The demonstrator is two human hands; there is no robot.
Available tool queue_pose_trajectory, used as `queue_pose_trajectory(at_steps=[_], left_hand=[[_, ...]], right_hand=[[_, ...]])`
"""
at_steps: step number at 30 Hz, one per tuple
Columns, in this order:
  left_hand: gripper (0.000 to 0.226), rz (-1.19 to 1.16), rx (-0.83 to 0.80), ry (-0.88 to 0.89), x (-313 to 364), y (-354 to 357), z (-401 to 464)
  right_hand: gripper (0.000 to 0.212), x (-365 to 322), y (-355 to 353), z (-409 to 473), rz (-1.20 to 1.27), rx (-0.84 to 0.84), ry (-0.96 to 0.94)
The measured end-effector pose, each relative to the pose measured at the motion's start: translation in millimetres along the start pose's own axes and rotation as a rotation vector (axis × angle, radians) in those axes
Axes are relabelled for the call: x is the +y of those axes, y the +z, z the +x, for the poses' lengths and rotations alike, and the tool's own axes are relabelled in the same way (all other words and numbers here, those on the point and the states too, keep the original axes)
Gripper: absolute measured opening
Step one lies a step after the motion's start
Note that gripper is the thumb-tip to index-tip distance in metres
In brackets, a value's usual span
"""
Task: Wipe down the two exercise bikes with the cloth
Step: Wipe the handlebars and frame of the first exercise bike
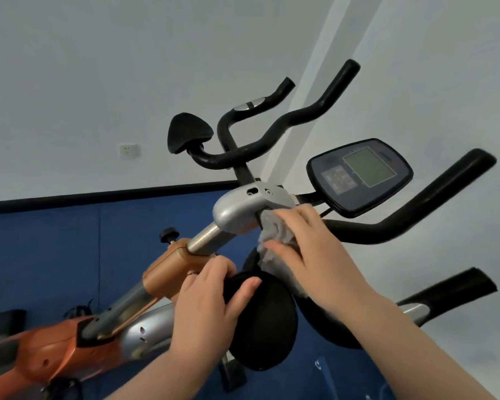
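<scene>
An orange and silver exercise bike (168, 272) fills the middle of the view, tilted. My right hand (309, 249) presses a grey cloth (274, 235) against the bar just below the silver handlebar clamp (243, 209). My left hand (211, 301) grips a round black elbow pad (269, 324) on the handlebar. The bike's console (361, 174) with a green screen sits above my right hand. Behind it, a second bike shows its black saddle (188, 134) and black handlebar (272, 134).
Black handlebar arms (422, 209) stick out to the right. A blue floor mat (55, 255) lies beyond the bike, edged by a black skirting and a white wall with a socket (129, 150). A black adjustment knob (169, 235) protrudes from the stem.
</scene>
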State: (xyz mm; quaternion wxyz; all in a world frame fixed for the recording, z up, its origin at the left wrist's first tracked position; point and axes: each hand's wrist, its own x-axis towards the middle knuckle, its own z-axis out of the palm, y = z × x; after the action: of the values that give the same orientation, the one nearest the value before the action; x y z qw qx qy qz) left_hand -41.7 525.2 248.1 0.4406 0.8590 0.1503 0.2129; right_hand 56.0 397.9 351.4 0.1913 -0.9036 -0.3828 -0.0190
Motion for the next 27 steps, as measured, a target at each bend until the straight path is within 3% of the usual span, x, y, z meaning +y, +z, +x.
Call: queue_pose_trajectory(at_steps=[4,8,13,15,18,22,27], left_hand=[[0.048,0.071,-0.085,0.062,-4.5,-1.0,5.0],[0.042,-0.034,-0.171,0.087,-8.8,-4.0,10.3],[0.040,-0.117,-0.184,0.102,-8.6,-3.0,12.3],[0.039,-0.141,-0.174,0.087,-8.7,-1.6,12.2],[0.037,-0.127,-0.180,0.112,-9.9,-1.2,13.1],[0.036,-0.118,-0.175,0.112,-10.0,-2.4,12.4],[0.037,-0.132,-0.167,0.099,-7.5,-3.9,11.2]], right_hand=[[0.035,-0.7,9.1,13.9,-0.167,-0.148,-0.194],[0.033,9.3,-3.4,16.3,-0.356,-0.257,-0.273],[0.030,23.2,-27.5,21.3,-0.376,-0.070,-0.058],[0.033,14.7,-16.0,24.8,-0.309,-0.028,-0.083],[0.048,9.4,1.0,22.1,-0.303,-0.199,-0.158],[0.032,21.7,-10.4,13.2,-0.263,-0.251,-0.241],[0.023,27.9,-19.5,23.5,-0.231,-0.123,-0.245]])
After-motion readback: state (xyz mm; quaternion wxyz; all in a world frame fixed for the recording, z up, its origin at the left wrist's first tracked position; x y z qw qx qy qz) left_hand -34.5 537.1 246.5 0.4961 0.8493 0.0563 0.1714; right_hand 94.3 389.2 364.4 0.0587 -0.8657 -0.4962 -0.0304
